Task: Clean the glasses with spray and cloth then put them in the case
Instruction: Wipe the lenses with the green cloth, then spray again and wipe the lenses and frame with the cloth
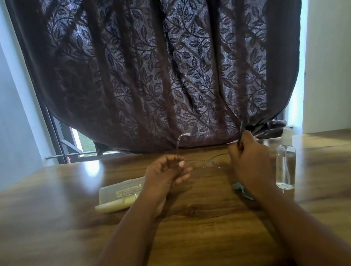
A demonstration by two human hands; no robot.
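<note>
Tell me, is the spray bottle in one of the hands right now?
No, the spray bottle stands alone on the table beside the right hand.

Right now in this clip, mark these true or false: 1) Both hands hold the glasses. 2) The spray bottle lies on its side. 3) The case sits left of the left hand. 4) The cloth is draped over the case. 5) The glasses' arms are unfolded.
1) True: left hand and right hand hold the glasses above the table.
2) False: the spray bottle stands upright.
3) True: the case lies there.
4) False: the cloth lies under the right wrist, apart from the case.
5) True.
</note>
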